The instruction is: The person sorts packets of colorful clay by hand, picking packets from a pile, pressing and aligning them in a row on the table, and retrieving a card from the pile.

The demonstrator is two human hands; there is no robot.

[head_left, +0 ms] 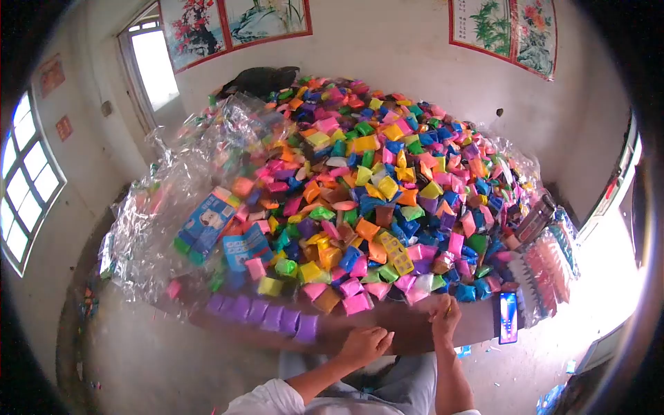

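Observation:
A large heap of small colourful packets (366, 180) covers the table. My left hand (365, 346) rests near the table's front edge with its fingers curled; what it holds, if anything, cannot be made out. To its left lies a row of purple packets (266, 316). My right hand (445, 317) is raised at the front of the heap, its fingers pinched together, close to pink and white packets. Whatever is between those fingers is too small to name. A yellow moulded piece (395, 253) lies on the heap beyond my hands.
Clear plastic bags (166, 207) spread over the left side, beside a blue printed package (207, 220). A lit phone (508, 318) lies at the table's right front edge, near packs of pink and white strips (544, 271). A black bag (259, 81) sits behind.

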